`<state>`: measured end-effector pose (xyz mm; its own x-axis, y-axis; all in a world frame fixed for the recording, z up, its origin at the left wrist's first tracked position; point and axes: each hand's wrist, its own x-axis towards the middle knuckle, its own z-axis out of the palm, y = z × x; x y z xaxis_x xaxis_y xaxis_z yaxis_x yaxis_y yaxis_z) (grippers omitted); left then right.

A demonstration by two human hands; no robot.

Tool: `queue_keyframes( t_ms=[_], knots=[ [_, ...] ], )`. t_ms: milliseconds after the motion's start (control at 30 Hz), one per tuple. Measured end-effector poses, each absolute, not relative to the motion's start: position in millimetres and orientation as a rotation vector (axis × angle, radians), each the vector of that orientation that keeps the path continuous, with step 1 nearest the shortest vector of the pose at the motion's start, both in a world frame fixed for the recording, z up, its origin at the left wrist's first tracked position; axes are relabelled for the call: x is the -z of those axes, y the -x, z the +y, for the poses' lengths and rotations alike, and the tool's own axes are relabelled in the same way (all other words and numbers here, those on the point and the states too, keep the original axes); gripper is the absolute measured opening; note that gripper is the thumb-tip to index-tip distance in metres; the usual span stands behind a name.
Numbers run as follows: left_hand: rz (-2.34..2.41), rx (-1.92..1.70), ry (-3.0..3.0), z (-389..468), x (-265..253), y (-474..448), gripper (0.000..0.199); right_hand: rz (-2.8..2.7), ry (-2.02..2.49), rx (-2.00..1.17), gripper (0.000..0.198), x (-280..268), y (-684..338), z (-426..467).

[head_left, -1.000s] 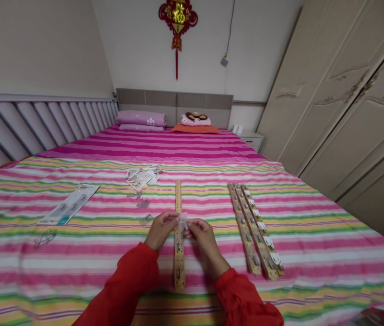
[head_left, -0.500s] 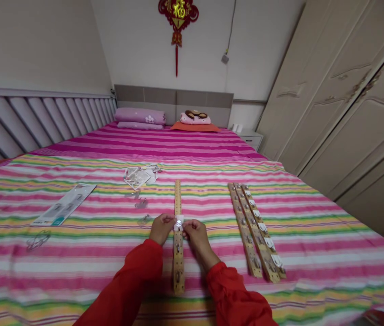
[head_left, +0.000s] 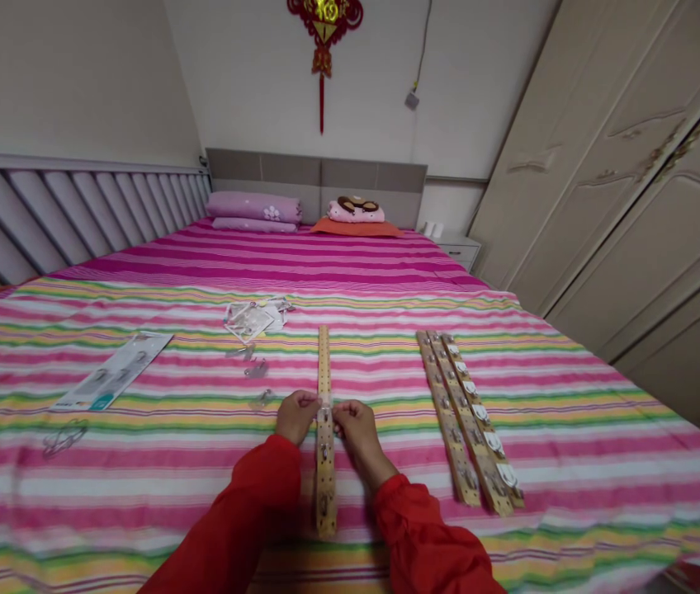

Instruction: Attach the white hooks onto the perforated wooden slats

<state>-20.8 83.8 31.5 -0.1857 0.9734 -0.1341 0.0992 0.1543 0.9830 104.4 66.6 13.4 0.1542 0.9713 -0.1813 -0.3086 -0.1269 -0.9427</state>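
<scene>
A narrow wooden strip with rows of holes point(head_left: 326, 470) lies lengthwise on the striped bed sheet in front of me. Two metal hooks on clear pads are fixed along its near half. Across its middle sits another clear adhesive hook point(head_left: 325, 415), pinched at both sides. My left hand point(head_left: 297, 417) is closed, thumb and fingertips on the hook's left edge. On the opposite edge, my right hand point(head_left: 356, 425) is closed in the same way. Left of the strip lie several loose clear hooks point(head_left: 257, 370).
Wooden strips set with metal and white hooks point(head_left: 470, 421) lie to the right. On the left are a hook package point(head_left: 113, 373) and a bundle of thin wire-like loops point(head_left: 65, 437). Opened small packets point(head_left: 251, 320) lie farther back. Pillows point(head_left: 255, 210) rest by the headboard.
The hook between my fingers showed a bright, whitish glare before and now looks clear against the wood. My hands have barely moved, and the view has shifted slightly.
</scene>
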Motion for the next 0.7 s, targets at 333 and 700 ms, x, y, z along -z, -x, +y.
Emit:
queue_keyframes(
  t_ms=[333, 700],
  knots=[
    [1.504, -1.211, -1.093, 88.2, -21.5, 21.9, 0.019, -0.781, 1.171, -1.309, 0.008, -7.3, -104.3, 68.0],
    [1.539, -1.097, -0.939, 97.5, -20.3, 20.6, 0.025, -0.766, 1.182, -1.38, 0.017, -6.4, -107.5, 68.3]
  ],
)
